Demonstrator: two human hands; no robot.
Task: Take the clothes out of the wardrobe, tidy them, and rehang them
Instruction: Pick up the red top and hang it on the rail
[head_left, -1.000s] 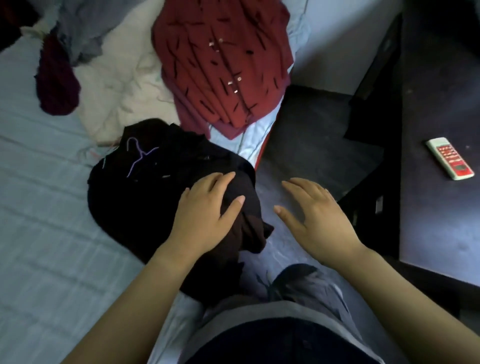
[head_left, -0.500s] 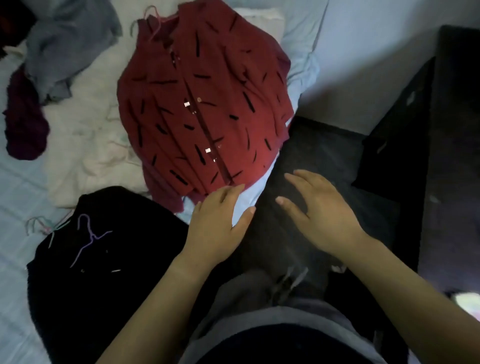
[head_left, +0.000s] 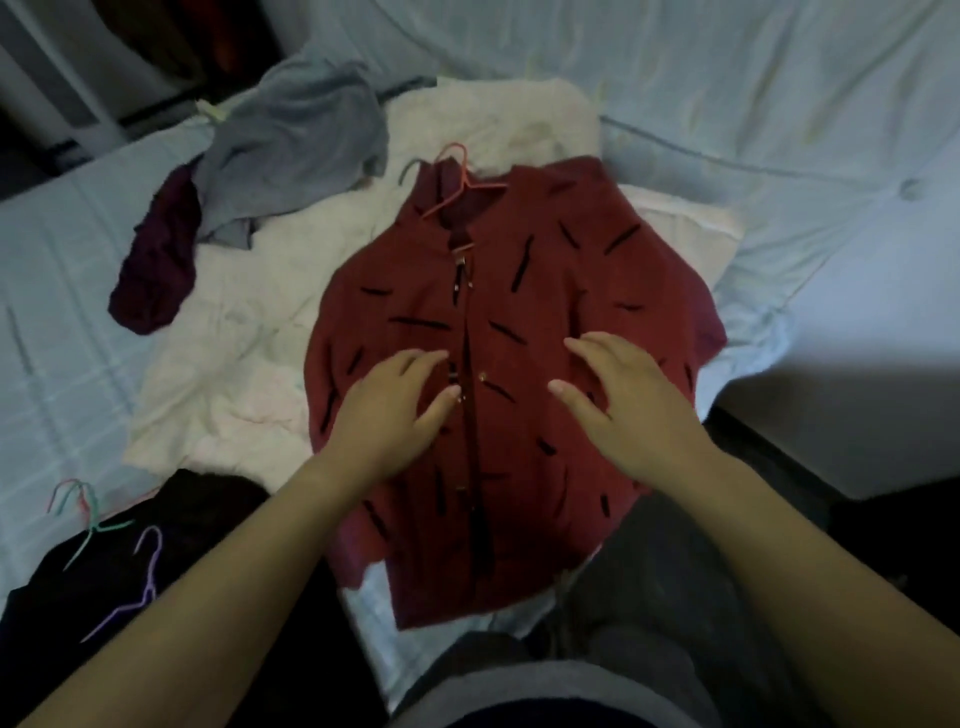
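A dark red shirt (head_left: 545, 291) with black dashes lies flat and buttoned on the bed, an orange hanger (head_left: 462, 179) in its collar. My left hand (head_left: 389, 410) is over the shirt's left half, fingers spread and relaxed. Right of the button line, my right hand (head_left: 628, 400) is held the same way. Neither hand grips anything. Whether the palms touch the cloth is unclear.
A black garment (head_left: 78, 608) with a purple hanger (head_left: 140, 582) and a green-pink hanger (head_left: 85, 512) lies at lower left. A cream garment (head_left: 249, 322), a grey garment (head_left: 296, 140) and a maroon one (head_left: 156, 260) lie behind. The bed's light blue sheet (head_left: 57, 364) spans the left; dark floor lies at lower right.
My left hand left the black garment and both hands moved forward over the red shirt. The view swung up toward the bed's far side.
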